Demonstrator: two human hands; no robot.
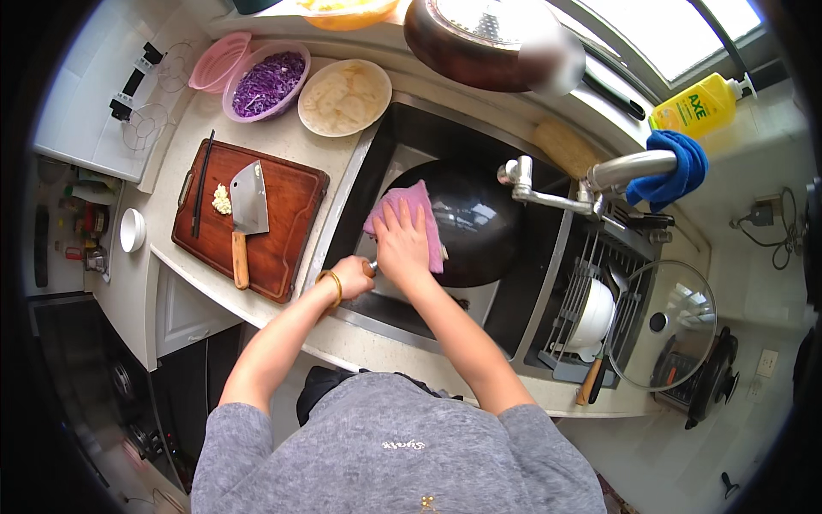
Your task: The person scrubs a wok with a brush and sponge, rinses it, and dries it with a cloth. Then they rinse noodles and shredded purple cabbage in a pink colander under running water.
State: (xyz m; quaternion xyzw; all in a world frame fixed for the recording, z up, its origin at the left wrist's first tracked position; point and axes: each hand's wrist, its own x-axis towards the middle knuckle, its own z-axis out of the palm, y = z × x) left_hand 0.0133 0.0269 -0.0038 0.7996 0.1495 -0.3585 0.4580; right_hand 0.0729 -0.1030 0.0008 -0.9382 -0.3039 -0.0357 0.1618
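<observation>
A black wok lies in the dark sink, its dark rounded surface facing up. My left hand, with a bangle at the wrist, is closed around the wok's handle at the sink's front left edge. Flat on a pink cloth, my right hand presses it against the left part of the wok. The fingers are slightly apart, and the palm hides part of the cloth. A metal faucet reaches over the wok from the right.
Left of the sink, a wooden cutting board bears a cleaver, chopsticks and minced garlic. Behind it stand shredded purple cabbage and a plate of pale slices. At right are a dish rack and a glass lid.
</observation>
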